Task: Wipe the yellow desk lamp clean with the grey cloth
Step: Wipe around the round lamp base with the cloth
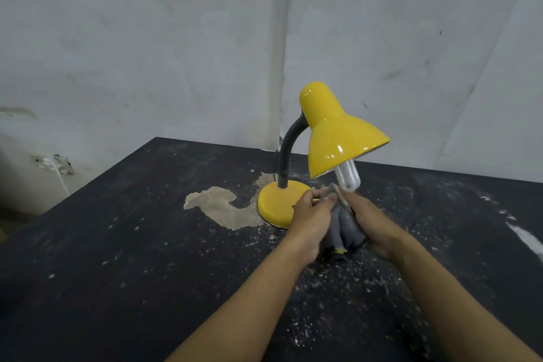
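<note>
Desk: cloth btwn hands

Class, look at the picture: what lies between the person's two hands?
In the head view, the bunched grey cloth lies between the left hand and right hand, held by both.

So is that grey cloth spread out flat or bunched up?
Bunched up: the grey cloth hangs in folds, gripped between left hand and right hand.
</note>
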